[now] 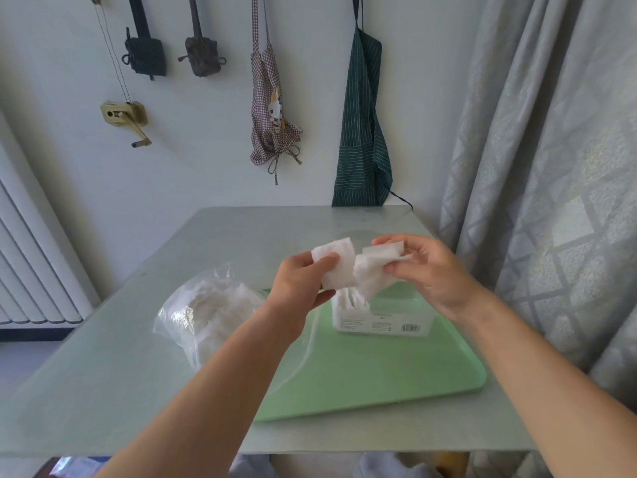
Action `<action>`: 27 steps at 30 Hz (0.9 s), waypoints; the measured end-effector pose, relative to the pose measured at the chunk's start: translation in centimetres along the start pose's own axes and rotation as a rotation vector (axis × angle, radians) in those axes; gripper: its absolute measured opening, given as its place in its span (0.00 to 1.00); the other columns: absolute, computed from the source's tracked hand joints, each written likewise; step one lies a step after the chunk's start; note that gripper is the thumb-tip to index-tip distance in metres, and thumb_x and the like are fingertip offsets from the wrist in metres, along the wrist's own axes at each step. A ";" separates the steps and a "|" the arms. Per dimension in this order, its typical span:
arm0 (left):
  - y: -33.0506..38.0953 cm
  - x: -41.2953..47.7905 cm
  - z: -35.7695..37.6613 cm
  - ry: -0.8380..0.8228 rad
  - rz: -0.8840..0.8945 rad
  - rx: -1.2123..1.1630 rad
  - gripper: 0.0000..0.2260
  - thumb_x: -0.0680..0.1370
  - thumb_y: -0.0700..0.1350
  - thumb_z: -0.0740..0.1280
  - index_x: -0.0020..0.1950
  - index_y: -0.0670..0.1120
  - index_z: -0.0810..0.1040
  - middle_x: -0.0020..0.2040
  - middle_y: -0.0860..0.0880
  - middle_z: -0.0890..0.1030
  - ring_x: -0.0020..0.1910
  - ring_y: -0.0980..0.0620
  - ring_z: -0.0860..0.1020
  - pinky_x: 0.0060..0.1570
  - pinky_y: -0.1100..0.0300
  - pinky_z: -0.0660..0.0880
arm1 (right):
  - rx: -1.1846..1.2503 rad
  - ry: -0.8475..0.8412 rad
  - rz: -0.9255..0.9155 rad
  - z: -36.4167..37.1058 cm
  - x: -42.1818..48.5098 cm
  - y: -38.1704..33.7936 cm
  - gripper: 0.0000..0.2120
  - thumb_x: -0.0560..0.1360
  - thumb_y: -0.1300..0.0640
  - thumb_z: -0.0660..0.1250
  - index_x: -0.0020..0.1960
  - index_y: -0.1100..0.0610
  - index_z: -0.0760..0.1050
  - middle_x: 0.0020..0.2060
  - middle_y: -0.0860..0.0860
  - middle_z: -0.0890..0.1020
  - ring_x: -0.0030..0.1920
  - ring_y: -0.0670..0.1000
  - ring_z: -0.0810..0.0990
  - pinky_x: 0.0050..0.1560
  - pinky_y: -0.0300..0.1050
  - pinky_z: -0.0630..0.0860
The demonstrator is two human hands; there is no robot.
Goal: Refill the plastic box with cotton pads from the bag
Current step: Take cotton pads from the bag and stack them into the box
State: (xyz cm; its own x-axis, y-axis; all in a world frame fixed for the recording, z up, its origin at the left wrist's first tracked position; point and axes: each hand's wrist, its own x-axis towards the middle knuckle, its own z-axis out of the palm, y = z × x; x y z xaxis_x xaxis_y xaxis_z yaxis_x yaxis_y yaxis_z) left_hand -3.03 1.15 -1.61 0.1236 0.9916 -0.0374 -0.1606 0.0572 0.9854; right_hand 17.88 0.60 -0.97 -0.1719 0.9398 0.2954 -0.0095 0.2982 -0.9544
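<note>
Refill under way: a person's left hand [300, 284] and right hand [431, 270] hold a wad of cotton pads [339, 267] btwn them, in the air just above the plastic box [386, 322]. Left grip is clamped on one clump, thumb across its face. Right grip pinches the other clump btwn thumb & fingers. The two clumps touch in the middle & look splayed, not squared up.

Box sits open on a green tray [379, 381] w/ a few pads upright at its left end; the rest of the inside is hidden behind the hands. Bag [203, 312], clear plastic & holding more pads, lies on the tabletop [138, 374] just left of the tray, its film lapping over the tray's edge.

Risks, as judged from here: the pads are light & fluffy, so a slack pinch prob. lets the outer ones peel off & drop onto tray or tabletop. If the wad goes in crooked, it may jam vs. the pads standing in the box, or knock them flat. Box looks light, so a hard push at one end could tip or skid it on the smooth tray.
</note>
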 end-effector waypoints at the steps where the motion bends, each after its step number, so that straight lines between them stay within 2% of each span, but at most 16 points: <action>1: 0.1 0.0 -0.2 -0.009 0.017 -0.017 0.06 0.79 0.43 0.67 0.54 0.45 0.81 0.52 0.45 0.84 0.52 0.48 0.83 0.52 0.54 0.80 | 0.016 0.030 0.029 -0.3 0.1 0.0 0.10 0.67 0.66 0.71 0.48 0.57 0.82 0.47 0.52 0.84 0.49 0.50 0.81 0.51 0.44 0.77; 3: 0.2 -0.2 -0.4 -0.055 0.055 -0.016 0.07 0.79 0.44 0.68 0.56 0.45 0.81 0.53 0.45 0.85 0.52 0.49 0.83 0.51 0.56 0.80 | 0.000 0.085 0.098 -0.9 0.3 0.0 0.10 0.72 0.71 0.69 0.49 0.59 0.80 0.44 0.54 0.84 0.47 0.54 0.81 0.51 0.48 0.76; 5: 0.3 -0.4 -0.4 -0.110 0.099 0.037 0.08 0.79 0.44 0.69 0.56 0.46 0.82 0.50 0.47 0.85 0.48 0.52 0.83 0.49 0.59 0.80 | -0.078 0.091 0.151 -1.1 0.5 -0.1 0.10 0.75 0.71 0.67 0.53 0.61 0.80 0.48 0.59 0.83 0.49 0.55 0.81 0.53 0.52 0.78; 7: 0.3 -0.6 -0.2 -0.157 0.141 0.092 0.07 0.78 0.43 0.69 0.56 0.45 0.82 0.46 0.48 0.84 0.43 0.54 0.82 0.44 0.61 0.78 | -0.140 0.083 0.182 -1.0 0.7 -0.3 0.12 0.74 0.69 0.69 0.57 0.63 0.79 0.52 0.60 0.84 0.50 0.56 0.82 0.56 0.56 0.79; 10: 0.4 -0.8 0.2 -0.178 0.188 0.148 0.10 0.76 0.40 0.72 0.56 0.39 0.80 0.43 0.47 0.84 0.37 0.55 0.82 0.37 0.64 0.77 | -0.162 0.071 0.198 -0.7 0.8 -0.9 0.14 0.72 0.68 0.73 0.58 0.63 0.80 0.51 0.61 0.85 0.48 0.54 0.84 0.53 0.54 0.82; 11: 0.4 -0.7 0.3 -0.179 0.195 0.162 0.10 0.75 0.40 0.73 0.55 0.39 0.80 0.42 0.47 0.84 0.37 0.54 0.82 0.37 0.62 0.77 | -0.165 0.056 0.195 -0.5 0.8 -1.1 0.13 0.72 0.67 0.73 0.56 0.63 0.81 0.49 0.61 0.85 0.46 0.53 0.84 0.49 0.50 0.83; 13: 0.3 -0.6 0.6 -0.179 0.207 0.190 0.11 0.73 0.41 0.75 0.53 0.40 0.80 0.44 0.43 0.85 0.41 0.50 0.83 0.43 0.52 0.81 | -0.173 0.031 0.192 -0.2 0.8 -1.3 0.11 0.71 0.68 0.74 0.54 0.63 0.82 0.46 0.60 0.86 0.43 0.51 0.85 0.43 0.44 0.83; 15: 0.2 -0.4 0.8 -0.169 0.224 0.235 0.11 0.71 0.45 0.77 0.49 0.44 0.81 0.46 0.42 0.85 0.44 0.45 0.83 0.50 0.42 0.80 | -0.187 0.014 0.183 0.1 0.8 -1.3 0.11 0.72 0.70 0.72 0.53 0.63 0.82 0.44 0.59 0.86 0.42 0.51 0.85 0.42 0.43 0.82; 17: 0.2 -0.2 1.0 -0.154 0.243 0.278 0.08 0.71 0.45 0.77 0.46 0.47 0.82 0.44 0.44 0.83 0.43 0.46 0.83 0.50 0.40 0.79 | -0.193 0.005 0.180 0.2 0.8 -1.3 0.10 0.72 0.71 0.71 0.52 0.63 0.82 0.43 0.58 0.86 0.42 0.51 0.85 0.41 0.42 0.82; 21: 0.2 0.0 1.4 -0.114 0.272 0.317 0.06 0.72 0.44 0.77 0.44 0.48 0.81 0.40 0.52 0.80 0.39 0.50 0.81 0.42 0.48 0.79 | -0.178 -0.021 0.186 0.2 0.7 -1.5 0.10 0.72 0.71 0.71 0.51 0.62 0.82 0.44 0.59 0.86 0.43 0.52 0.85 0.42 0.42 0.82; 24: 0.3 0.5 1.7 -0.076 0.299 0.369 0.06 0.72 0.45 0.77 0.43 0.48 0.81 0.41 0.52 0.80 0.36 0.54 0.79 0.32 0.61 0.75 | -0.140 -0.059 0.224 0.1 0.8 -1.6 0.09 0.74 0.71 0.69 0.51 0.62 0.82 0.45 0.59 0.86 0.45 0.52 0.85 0.45 0.44 0.82; 26: 0.3 1.0 1.8 -0.042 0.316 0.413 0.07 0.71 0.46 0.78 0.42 0.50 0.81 0.42 0.51 0.80 0.35 0.55 0.79 0.32 0.63 0.73 | -0.122 -0.069 0.265 0.0 1.1 -1.8 0.08 0.77 0.69 0.66 0.51 0.62 0.82 0.45 0.58 0.85 0.44 0.53 0.84 0.46 0.46 0.82; 27: 0.3 1.4 1.8 -0.025 0.319 0.426 0.08 0.70 0.46 0.78 0.42 0.50 0.81 0.42 0.51 0.81 0.36 0.55 0.80 0.34 0.61 0.75 | -0.095 -0.068 0.292 -0.1 1.3 -2.0 0.09 0.78 0.66 0.64 0.52 0.62 0.82 0.44 0.58 0.84 0.44 0.54 0.84 0.46 0.48 0.82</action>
State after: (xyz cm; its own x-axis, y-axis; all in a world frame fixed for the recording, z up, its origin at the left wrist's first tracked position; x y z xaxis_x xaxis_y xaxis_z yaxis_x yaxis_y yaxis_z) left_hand -1.11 2.35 -1.11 0.1574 0.9487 0.2741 0.2175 -0.3041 0.9275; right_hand 17.80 1.29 1.30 -0.2192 0.9757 0.0029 0.1416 0.0347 -0.9893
